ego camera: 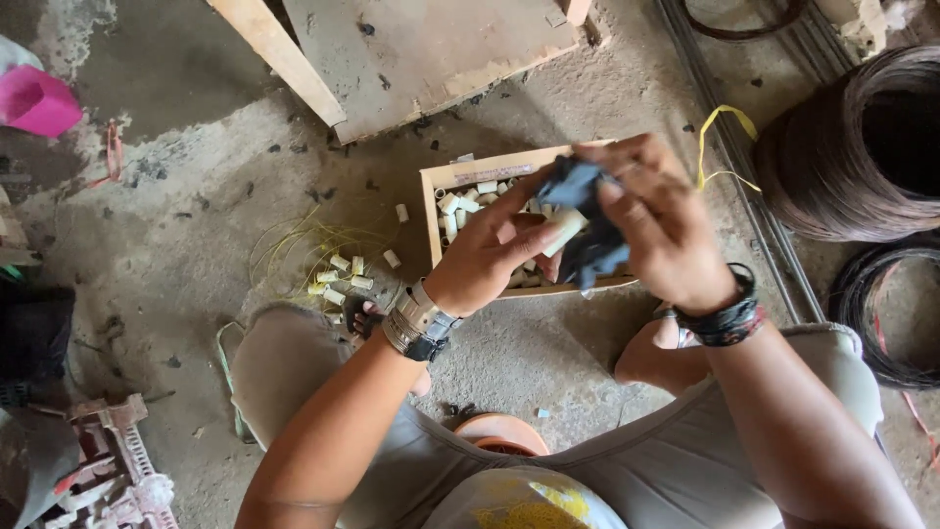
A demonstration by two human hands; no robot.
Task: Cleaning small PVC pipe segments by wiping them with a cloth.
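My left hand [487,257] pinches a small cream-white cylinder [566,231] between thumb and fingers. My right hand [658,227] grips a dark blue cloth [586,217] wrapped partly around that cylinder. Both hands hover over a shallow wooden box [432,201] that holds several more cream cylinders [460,206]. A wristwatch sits on my left wrist and dark bands on my right.
Several loose cream cylinders [341,277] and thin yellow wire lie on the concrete floor left of the box. A big coil of dark wire [832,157] stands at right, a wooden board [421,49] behind, a pink object [37,101] far left.
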